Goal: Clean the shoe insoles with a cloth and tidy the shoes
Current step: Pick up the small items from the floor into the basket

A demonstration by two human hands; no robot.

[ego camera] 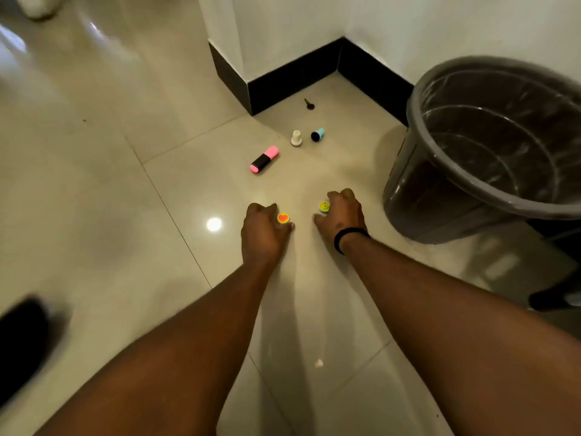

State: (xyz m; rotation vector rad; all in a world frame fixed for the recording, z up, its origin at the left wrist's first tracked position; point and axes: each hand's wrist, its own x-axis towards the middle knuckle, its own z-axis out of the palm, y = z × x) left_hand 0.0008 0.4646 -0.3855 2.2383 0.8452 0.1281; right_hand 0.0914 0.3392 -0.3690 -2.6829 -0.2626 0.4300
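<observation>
My left hand [265, 229] reaches down to the tiled floor and pinches a small round yellow piece with a red heart face [283, 218]. My right hand [342, 214], with a black band on its wrist, curls its fingers round a small round yellow-and-teal piece with a smiley face [324, 206]. Both hands are low over the floor, a short gap apart. No shoe insole or cloth is in view. A dark blurred shape, possibly a shoe [22, 344], lies at the far left edge.
Further ahead on the floor lie a pink-and-black marker [264, 160], a small white stamp [296, 138], a teal-and-black stamp [317, 135] and a dark small part [309, 104]. A grey bin with a clear liner [490, 152] stands at right. White walls with black skirting form a corner.
</observation>
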